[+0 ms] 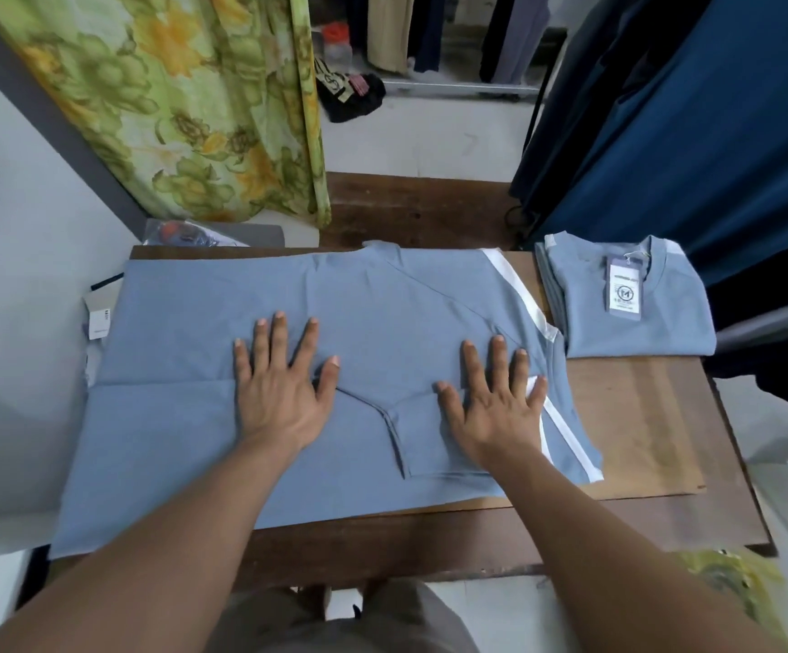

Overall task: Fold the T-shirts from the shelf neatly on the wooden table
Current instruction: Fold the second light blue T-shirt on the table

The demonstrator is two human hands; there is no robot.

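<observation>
A light blue T-shirt [185, 332] with white stripes lies spread across the wooden table [656, 520], both sleeves folded inward over its back. My left hand [279, 393] presses flat on the shirt's middle with fingers spread. My right hand [491, 407] presses flat on the folded right side, near the white stripe. A folded stack of matching blue T-shirts [627, 299] with a hang tag [625, 287] sits at the table's far right corner.
A floral green curtain [203, 101] hangs at the back left. Dark blue garments [693, 124] hang at the right, close to the folded stack. Papers and a plastic bag [180, 233] lie off the table's left edge. A bare light board [637, 426] covers the table's right part.
</observation>
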